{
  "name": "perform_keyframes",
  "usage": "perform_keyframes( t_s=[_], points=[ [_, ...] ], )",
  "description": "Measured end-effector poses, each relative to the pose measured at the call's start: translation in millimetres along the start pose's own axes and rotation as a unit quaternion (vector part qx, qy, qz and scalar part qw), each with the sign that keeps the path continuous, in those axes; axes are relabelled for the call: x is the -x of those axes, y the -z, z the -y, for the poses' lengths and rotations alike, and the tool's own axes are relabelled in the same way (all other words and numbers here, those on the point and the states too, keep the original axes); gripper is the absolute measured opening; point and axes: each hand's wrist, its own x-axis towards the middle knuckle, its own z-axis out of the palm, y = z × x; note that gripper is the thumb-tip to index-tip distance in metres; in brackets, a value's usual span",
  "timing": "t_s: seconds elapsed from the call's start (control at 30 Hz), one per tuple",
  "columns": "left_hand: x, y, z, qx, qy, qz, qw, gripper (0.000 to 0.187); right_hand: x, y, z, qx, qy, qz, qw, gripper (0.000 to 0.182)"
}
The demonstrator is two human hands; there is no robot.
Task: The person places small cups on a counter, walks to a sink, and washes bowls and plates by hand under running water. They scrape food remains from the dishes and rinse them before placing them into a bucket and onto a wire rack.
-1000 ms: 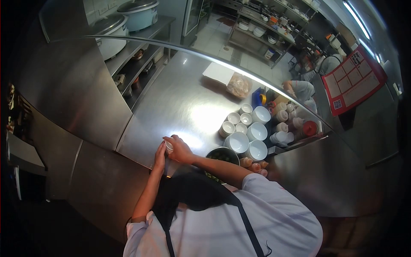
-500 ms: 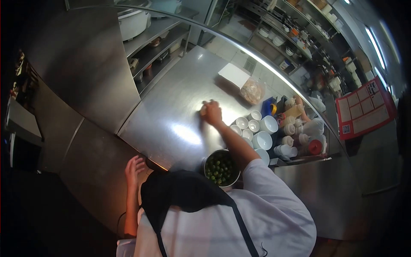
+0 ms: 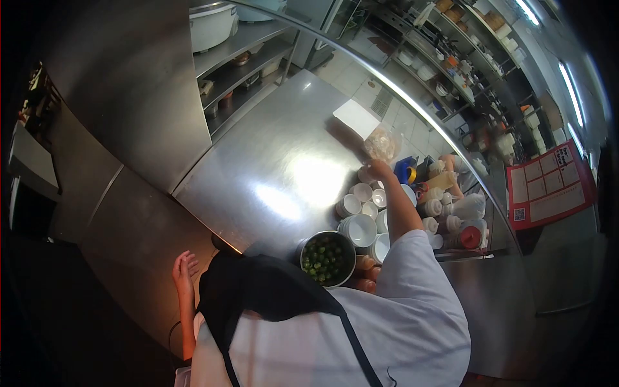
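Note:
My right hand point(image 3: 380, 170) reaches over the far end of a group of small white cups. Its fingers are closed around a small white cup point(image 3: 365, 174) there, partly hidden by the hand. More white cups point(image 3: 349, 204) and larger white bowls point(image 3: 358, 229) stand close together below my forearm. My left hand point(image 3: 185, 264) hangs off the table's left side, fingers loosely apart, holding nothing. A metal pot point(image 3: 353, 261) of small round green vegetables point(image 3: 324, 258) sits in front of my body at the table's near edge.
On the steel table point(image 3: 258, 155) lie a white box point(image 3: 356, 119) and a clear plastic bag point(image 3: 383, 144). Squeeze bottles point(image 3: 433, 208) and a red-lidded container point(image 3: 471, 237) crowd the right. A curved metal rail point(image 3: 412, 102) runs above. Another person's arm shows beyond the bottles.
My right hand has moved right, from the bare tabletop to the far end of the cups. My left hand stays out at the side. The view has shifted slightly.

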Motion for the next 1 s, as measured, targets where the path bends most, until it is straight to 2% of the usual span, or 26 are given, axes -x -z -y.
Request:
perform_keyframes(
  t_s=[0.07, 0.17, 0.2, 0.27, 0.3, 0.63, 0.83, 0.93, 1.0],
  points=[
    [-3, -7, -3, -0.017, -0.005, 0.011, 1.000, 0.039, 15, 9, 2, -0.026, -0.002, 0.023, 0.999, 0.048],
    [-11, -16, -5, -0.046, -0.016, 0.032, 0.998, 0.038, -42, -75, -90, -0.093, 0.032, -0.048, 0.994, 0.048],
    [-13, -17, -4, -0.044, -0.017, 0.038, 0.998, 0.038, -11, -36, -49, -0.073, 0.005, -0.004, 0.997, 0.054],
    [-18, -18, -1, -0.040, -0.019, 0.048, 0.998, 0.037, 37, 24, 11, -0.053, -0.012, 0.001, 0.999, 0.059],
    [-19, -18, -2, -0.045, -0.019, 0.048, 0.998, 0.037, 46, 34, 24, -0.050, -0.022, 0.002, 0.999, 0.059],
    [-15, -3, 14, -0.060, -0.008, 0.027, 0.998, 0.034, 55, 36, 24, -0.049, -0.041, -0.028, 0.998, 0.060],
    [-12, 0, 17, -0.064, 0.003, 0.031, 0.997, 0.033, 72, 44, 24, -0.109, -0.072, -0.111, 0.985, 0.060],
    [-15, 1, 20, -0.071, -0.005, 0.038, 0.997, 0.033, 89, 72, 37, -0.088, -0.094, -0.091, 0.988, 0.056],
    [-17, 1, 22, -0.078, -0.009, 0.043, 0.996, 0.033, 108, 91, 51, -0.074, -0.093, -0.043, 0.992, 0.051]
  ],
)
